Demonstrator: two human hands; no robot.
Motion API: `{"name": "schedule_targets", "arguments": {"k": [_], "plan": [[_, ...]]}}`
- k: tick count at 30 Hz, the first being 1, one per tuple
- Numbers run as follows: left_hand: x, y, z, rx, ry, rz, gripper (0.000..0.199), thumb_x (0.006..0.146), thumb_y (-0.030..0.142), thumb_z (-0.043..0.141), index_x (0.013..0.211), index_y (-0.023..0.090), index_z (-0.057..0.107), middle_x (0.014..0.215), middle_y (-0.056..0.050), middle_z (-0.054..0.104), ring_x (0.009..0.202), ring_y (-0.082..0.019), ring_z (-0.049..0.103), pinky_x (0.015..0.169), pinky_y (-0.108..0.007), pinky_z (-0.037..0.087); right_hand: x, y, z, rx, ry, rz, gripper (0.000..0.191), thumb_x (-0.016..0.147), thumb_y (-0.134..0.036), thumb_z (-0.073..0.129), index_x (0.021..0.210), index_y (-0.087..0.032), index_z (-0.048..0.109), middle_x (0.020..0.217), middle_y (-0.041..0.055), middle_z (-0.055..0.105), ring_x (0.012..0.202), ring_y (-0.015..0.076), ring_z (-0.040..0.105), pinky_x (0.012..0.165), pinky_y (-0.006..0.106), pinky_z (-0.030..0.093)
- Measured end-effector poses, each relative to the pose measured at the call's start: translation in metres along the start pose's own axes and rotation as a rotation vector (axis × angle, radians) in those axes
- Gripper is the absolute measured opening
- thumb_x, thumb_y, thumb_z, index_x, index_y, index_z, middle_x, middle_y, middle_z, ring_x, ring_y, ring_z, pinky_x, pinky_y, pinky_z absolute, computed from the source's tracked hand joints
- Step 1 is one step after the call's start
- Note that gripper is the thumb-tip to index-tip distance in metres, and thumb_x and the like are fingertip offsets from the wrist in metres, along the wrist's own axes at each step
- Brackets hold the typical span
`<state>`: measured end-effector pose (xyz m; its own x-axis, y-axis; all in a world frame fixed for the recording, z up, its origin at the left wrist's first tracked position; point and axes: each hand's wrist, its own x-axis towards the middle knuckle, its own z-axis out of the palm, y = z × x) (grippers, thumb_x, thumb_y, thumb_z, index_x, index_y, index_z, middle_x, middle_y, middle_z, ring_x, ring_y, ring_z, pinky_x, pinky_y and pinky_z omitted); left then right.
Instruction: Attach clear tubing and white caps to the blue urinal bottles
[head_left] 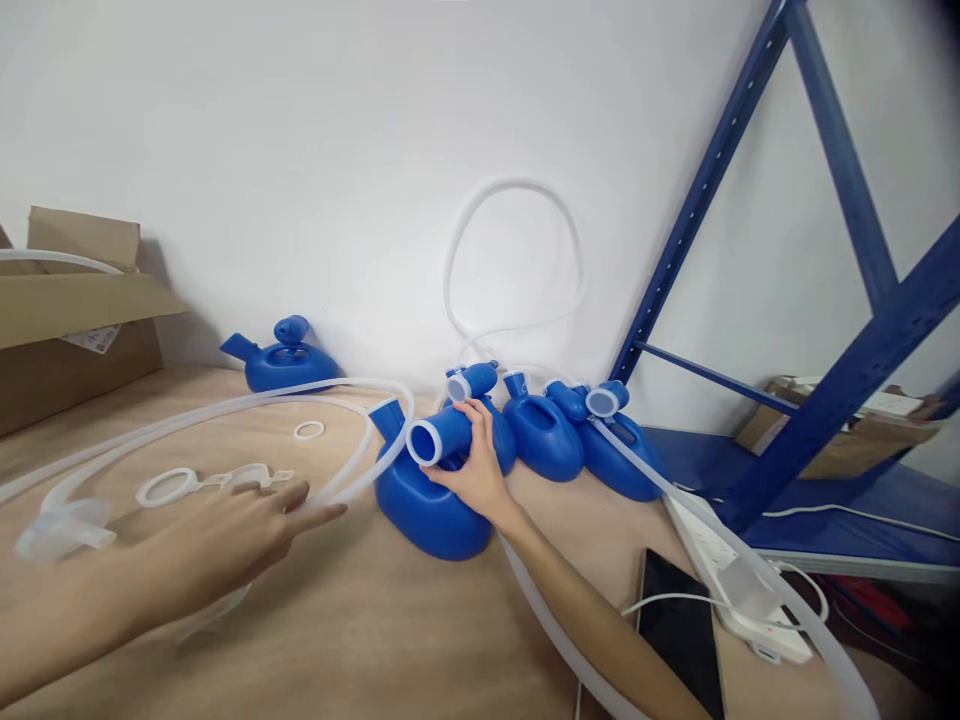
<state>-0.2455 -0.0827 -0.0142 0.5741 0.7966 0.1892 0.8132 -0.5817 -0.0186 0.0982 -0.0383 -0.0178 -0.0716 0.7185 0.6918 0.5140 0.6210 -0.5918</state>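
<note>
My right hand [480,470] is wrapped round a blue cylinder [442,437] with a pale rim, its open end facing left. The cylinder is over a blue bottle [435,515] lying on the wooden table [360,640]. At the left, my left hand [247,530] reaches over the table, index finger stretched out near a clear tube [352,490]; its other fingers are partly bent and I see nothing in them. A white ring with a strap [169,487] lies just beyond that hand. Farther back is a small white ring [309,430].
More blue bottles [544,440] stand along the wall, another [292,368] farther left. A cardboard box [82,350] is at the left. On the right are a blue rack [705,190], a power strip [735,580] and a dark phone [679,630]. A clear tube [705,515] crosses there.
</note>
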Motion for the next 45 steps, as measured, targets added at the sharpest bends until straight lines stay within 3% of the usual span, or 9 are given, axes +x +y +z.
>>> {"name": "schedule_targets", "arguments": {"k": [5, 10, 13, 16, 21, 31, 36, 41, 45], "plan": [[0.008, -0.002, 0.000, 0.047, -0.106, -0.052, 0.050, 0.092, 0.043, 0.054, 0.139, 0.031, 0.067, 0.143, -0.017, 0.065, 0.103, -0.038, 0.074, 0.080, -0.045, 0.059, 0.000, 0.001, -0.001, 0.009, -0.005, 0.004, 0.088, 0.070, -0.034, 0.090, 0.144, -0.032, 0.042, 0.158, 0.0127, 0.037, 0.149, 0.0369, 0.043, 0.123, 0.060, 0.038], [0.011, 0.013, 0.026, 0.160, -0.003, -0.047, 0.035, 0.085, 0.021, 0.061, 0.115, 0.022, 0.078, 0.159, -0.020, 0.050, 0.142, -0.047, 0.049, 0.106, -0.064, 0.047, 0.001, 0.001, 0.000, 0.027, -0.005, -0.015, 0.088, 0.070, -0.037, 0.090, 0.144, -0.029, 0.043, 0.157, 0.0141, 0.037, 0.150, 0.0364, 0.042, 0.124, 0.058, 0.039], [0.020, 0.020, 0.012, 0.042, 0.067, -0.017, 0.022, 0.091, 0.030, 0.060, 0.095, 0.021, 0.080, 0.153, -0.019, 0.055, 0.146, -0.046, 0.043, 0.111, -0.063, 0.043, 0.001, 0.001, -0.001, 0.026, -0.001, -0.018, 0.087, 0.071, -0.038, 0.090, 0.144, -0.030, 0.043, 0.157, 0.0138, 0.037, 0.150, 0.0364, 0.042, 0.124, 0.058, 0.038], [0.039, 0.020, -0.031, -0.236, 0.115, 0.039, 0.042, 0.094, 0.058, 0.056, 0.081, 0.023, 0.076, 0.125, -0.012, 0.069, 0.126, -0.037, 0.057, 0.104, -0.049, 0.049, 0.001, 0.001, -0.002, 0.028, -0.011, -0.018, 0.088, 0.071, -0.037, 0.090, 0.144, -0.030, 0.043, 0.158, 0.0139, 0.036, 0.150, 0.0367, 0.042, 0.124, 0.058, 0.038], [0.084, 0.002, -0.087, -0.668, 0.210, -0.373, 0.064, 0.088, 0.079, 0.049, 0.082, 0.020, 0.071, 0.074, -0.003, 0.064, 0.068, -0.019, 0.056, 0.061, -0.029, 0.043, 0.002, 0.003, -0.002, 0.033, -0.035, -0.028, 0.088, 0.070, -0.037, 0.090, 0.144, -0.030, 0.042, 0.158, 0.0143, 0.035, 0.150, 0.0377, 0.041, 0.124, 0.059, 0.036], [0.137, -0.036, -0.058, -0.723, 0.196, -0.518, 0.058, 0.073, 0.079, 0.060, 0.073, 0.021, 0.071, 0.082, -0.009, 0.077, 0.078, -0.027, 0.065, 0.060, -0.031, 0.042, 0.005, 0.010, -0.016, 0.150, -0.156, -0.175, 0.096, 0.066, -0.044, 0.095, 0.144, -0.031, 0.040, 0.156, 0.0148, 0.039, 0.150, 0.0401, 0.041, 0.126, 0.057, 0.032], [0.141, -0.030, -0.068, -0.430, 0.032, -0.497, 0.047, 0.072, 0.070, 0.065, 0.070, 0.023, 0.066, 0.076, -0.008, 0.075, 0.077, -0.030, 0.069, 0.063, -0.034, 0.045, 0.006, 0.015, -0.017, 0.182, -0.165, -0.202, 0.094, 0.068, -0.043, 0.094, 0.143, -0.032, 0.040, 0.155, 0.0141, 0.038, 0.152, 0.0384, 0.038, 0.127, 0.055, 0.030], [0.130, -0.030, -0.074, -0.686, -0.182, -0.535, 0.046, 0.056, 0.054, 0.086, 0.083, 0.024, 0.064, 0.088, -0.007, 0.077, 0.079, -0.030, 0.074, 0.062, -0.032, 0.054, 0.006, 0.016, -0.016, 0.186, -0.167, -0.199, 0.096, 0.066, -0.044, 0.095, 0.143, -0.032, 0.039, 0.156, 0.0138, 0.037, 0.151, 0.0375, 0.039, 0.127, 0.055, 0.031], [0.127, -0.046, -0.076, -0.920, 0.002, -0.529, 0.041, 0.062, 0.050, 0.086, 0.088, 0.023, 0.069, 0.084, -0.005, 0.075, 0.080, -0.027, 0.073, 0.066, -0.032, 0.057, 0.005, 0.015, -0.016, 0.180, -0.169, -0.179, 0.096, 0.066, -0.047, 0.095, 0.144, -0.032, 0.039, 0.156, 0.0139, 0.037, 0.150, 0.0382, 0.039, 0.126, 0.055, 0.032]]}}
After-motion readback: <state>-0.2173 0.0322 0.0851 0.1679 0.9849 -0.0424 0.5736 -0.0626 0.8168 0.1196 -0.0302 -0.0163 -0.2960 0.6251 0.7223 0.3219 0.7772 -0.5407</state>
